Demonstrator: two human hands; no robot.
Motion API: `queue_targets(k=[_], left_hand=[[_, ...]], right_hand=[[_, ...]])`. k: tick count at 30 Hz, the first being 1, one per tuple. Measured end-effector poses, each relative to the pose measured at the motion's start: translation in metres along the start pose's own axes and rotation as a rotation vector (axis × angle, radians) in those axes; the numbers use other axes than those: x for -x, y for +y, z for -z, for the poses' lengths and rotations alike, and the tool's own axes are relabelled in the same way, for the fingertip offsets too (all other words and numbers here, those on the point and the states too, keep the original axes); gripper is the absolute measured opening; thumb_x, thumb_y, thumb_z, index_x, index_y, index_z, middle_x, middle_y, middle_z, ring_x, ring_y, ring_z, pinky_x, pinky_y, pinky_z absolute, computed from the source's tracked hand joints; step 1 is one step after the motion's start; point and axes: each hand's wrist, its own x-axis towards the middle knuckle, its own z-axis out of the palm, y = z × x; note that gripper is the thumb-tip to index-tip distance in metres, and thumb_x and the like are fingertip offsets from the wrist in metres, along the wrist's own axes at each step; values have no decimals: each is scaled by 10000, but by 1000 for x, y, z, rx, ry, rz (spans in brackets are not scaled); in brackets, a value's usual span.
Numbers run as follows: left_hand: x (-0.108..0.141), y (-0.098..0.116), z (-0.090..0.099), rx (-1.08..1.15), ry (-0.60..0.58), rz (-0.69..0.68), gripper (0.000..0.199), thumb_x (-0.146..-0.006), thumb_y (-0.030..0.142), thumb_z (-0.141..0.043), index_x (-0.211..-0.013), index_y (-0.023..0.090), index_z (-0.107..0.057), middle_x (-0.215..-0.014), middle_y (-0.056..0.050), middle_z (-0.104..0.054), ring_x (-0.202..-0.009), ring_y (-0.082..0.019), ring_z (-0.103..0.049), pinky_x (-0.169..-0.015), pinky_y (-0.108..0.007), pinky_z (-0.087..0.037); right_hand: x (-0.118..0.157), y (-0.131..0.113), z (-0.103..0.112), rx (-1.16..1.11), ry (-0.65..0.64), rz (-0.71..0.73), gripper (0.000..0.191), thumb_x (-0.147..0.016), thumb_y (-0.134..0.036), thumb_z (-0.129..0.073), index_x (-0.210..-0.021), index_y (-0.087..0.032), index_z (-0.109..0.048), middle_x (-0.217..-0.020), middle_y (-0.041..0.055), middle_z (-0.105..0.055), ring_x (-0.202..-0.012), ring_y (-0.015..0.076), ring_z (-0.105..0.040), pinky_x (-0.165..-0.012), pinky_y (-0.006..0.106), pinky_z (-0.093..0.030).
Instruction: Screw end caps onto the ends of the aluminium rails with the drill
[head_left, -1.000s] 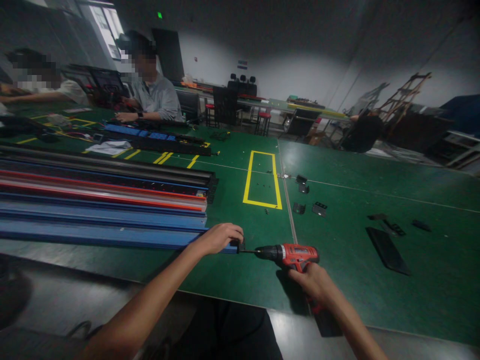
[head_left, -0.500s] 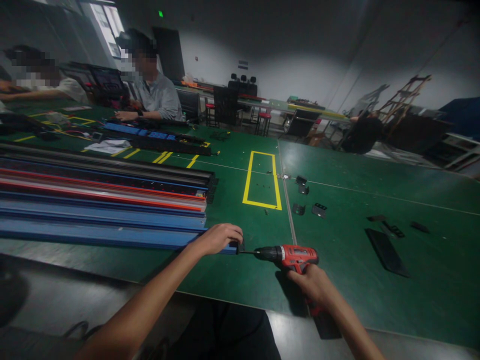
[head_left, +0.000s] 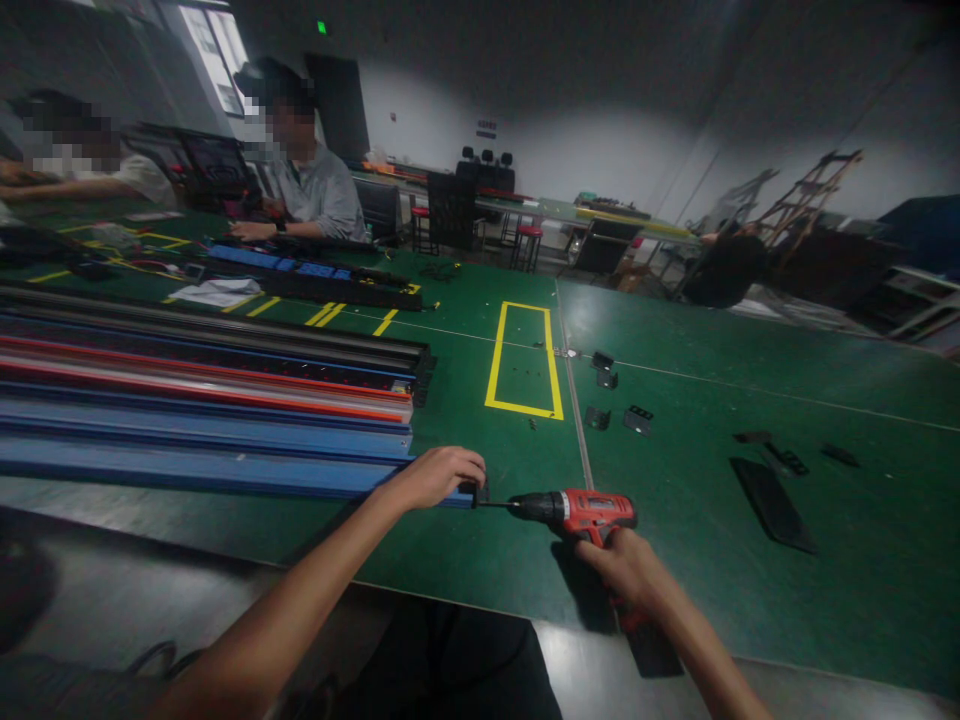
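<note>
My right hand [head_left: 626, 572] is closed round the handle of a red and black cordless drill [head_left: 596, 512]. The drill lies level, its long bit [head_left: 496, 504] pointing left and reaching the end of the nearest blue rail [head_left: 225, 475]. At that end sits a small black end bracket [head_left: 481, 492]. My left hand [head_left: 442, 478] is closed over the rail's end, its fingertips on the bracket. Whether a screw sits at the bit's tip is too small to tell.
Several more long rails [head_left: 202, 385], blue, red and black, lie side by side on the green table [head_left: 675, 600]. Black brackets [head_left: 637, 420] and a dark flat plate [head_left: 772, 503] lie to the right. Two people [head_left: 319, 190] work across the table at the far left.
</note>
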Motion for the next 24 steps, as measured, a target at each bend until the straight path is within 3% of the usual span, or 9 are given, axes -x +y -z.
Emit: queue_targets(k=[24], left_hand=[[0, -1, -1, -3, 14, -8, 313, -952, 64, -542, -978, 254, -790, -1148, -12, -750, -1052, -179, -684, -903, -270, -482]], right_hand=[[1, -1, 1, 16, 12, 17, 254, -867, -354, -624, -672, -201, -568, -613, 2, -611, -559, 138, -544, -511, 234, -375]])
